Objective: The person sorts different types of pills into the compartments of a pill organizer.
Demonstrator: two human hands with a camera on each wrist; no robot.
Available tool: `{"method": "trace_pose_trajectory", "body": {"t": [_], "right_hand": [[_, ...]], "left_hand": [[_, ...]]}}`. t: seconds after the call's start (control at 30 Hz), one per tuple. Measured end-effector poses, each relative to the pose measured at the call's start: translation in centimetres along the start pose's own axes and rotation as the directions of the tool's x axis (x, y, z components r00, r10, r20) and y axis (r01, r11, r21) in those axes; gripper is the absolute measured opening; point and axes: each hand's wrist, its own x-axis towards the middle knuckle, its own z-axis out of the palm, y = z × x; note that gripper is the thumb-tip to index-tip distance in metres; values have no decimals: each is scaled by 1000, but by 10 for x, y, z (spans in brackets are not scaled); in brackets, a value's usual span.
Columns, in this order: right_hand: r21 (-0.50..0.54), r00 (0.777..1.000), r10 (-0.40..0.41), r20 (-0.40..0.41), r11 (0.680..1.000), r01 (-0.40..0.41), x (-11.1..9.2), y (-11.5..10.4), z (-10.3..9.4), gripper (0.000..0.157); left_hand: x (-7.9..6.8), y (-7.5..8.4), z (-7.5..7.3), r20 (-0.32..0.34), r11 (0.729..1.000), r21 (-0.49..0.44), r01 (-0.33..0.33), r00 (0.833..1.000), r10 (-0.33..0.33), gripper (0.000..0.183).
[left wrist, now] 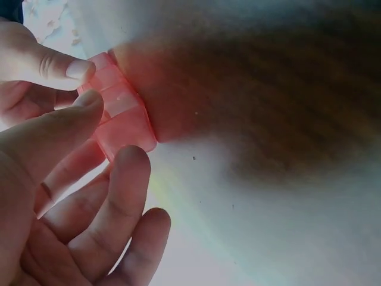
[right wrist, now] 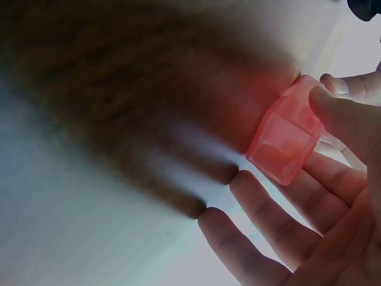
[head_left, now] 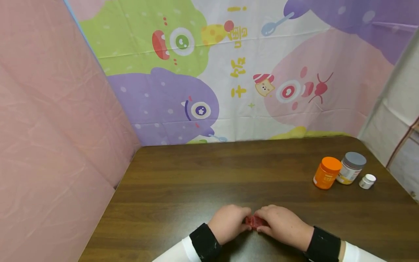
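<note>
Pinching a red case: both hands' narrow grip, brown table beneath, cartoon backdrop beyond.

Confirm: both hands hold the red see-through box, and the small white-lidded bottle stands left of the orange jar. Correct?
Not quite: the small white-lidded bottle stands right of the orange jar, per the head view. The left hand and right hand do hold the red see-through box.
</note>
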Motion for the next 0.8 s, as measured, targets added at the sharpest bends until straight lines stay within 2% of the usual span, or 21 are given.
{"method": "trace_pose_trajectory", "body": {"t": [0.3,0.6,0.8], "right_hand": [[-4,1000,-21,-13,1000,20,0,-2,-1,25],[-23,1000,-16,-12,1000,15,0,-5,0,26],[-30,1000,-8,-25,1000,8,-1,-5,1,29]], "left_hand": [[-1,2,-2,-10,1000,16,8,1000,-8,22],[-6,4,1,-16,999,35,41,999,-40,22],[-6,6,1,-26,997,72,40,999,-38,23]]}}
